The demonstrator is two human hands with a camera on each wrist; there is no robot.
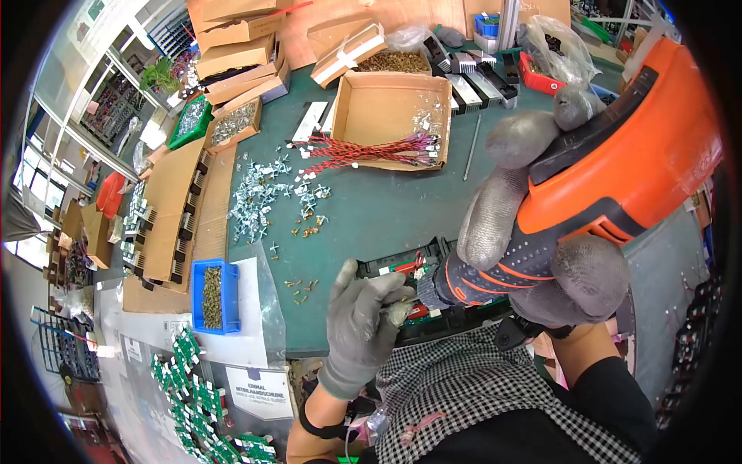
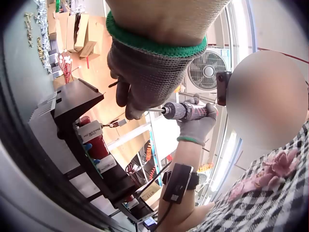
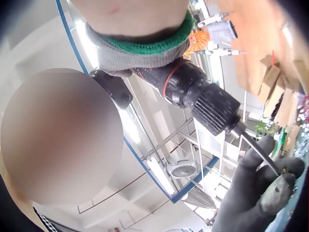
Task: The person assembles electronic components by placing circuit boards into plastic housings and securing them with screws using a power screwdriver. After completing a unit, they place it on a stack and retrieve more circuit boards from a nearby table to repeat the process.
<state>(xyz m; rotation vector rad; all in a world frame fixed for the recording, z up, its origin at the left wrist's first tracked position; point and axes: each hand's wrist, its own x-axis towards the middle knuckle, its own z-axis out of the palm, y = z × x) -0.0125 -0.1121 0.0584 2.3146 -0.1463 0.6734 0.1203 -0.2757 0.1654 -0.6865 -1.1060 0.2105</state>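
My gloved right hand (image 1: pixel 495 213) grips an orange and black cordless drill (image 1: pixel 618 170), its chuck pointing down-left. In the right wrist view, a long steel bit (image 3: pixel 258 151) runs from the chuck to the fingertips of my gloved left hand (image 1: pixel 359 321). These pinch a tiny brass-coloured screw (image 3: pixel 285 170) at the bit's tip, mostly hidden by the glove. Beneath both hands lies a black housing (image 2: pixel 72 106), partly covered by the chuck in the head view. Inside it sit a circuit board, red wires (image 1: pixel 406 267) and red parts (image 2: pixel 99 147) with white labels.
Loose brass screws (image 1: pixel 301 288) and a pile of silvery metal pieces (image 1: pixel 259 197) lie left on the green table. Behind stands a cardboard tray (image 1: pixel 390 104) with red-black wires (image 1: pixel 371 151). A blue bin (image 1: pixel 224 271) of small parts and green circuit boards (image 1: pixel 193 394) are at left.
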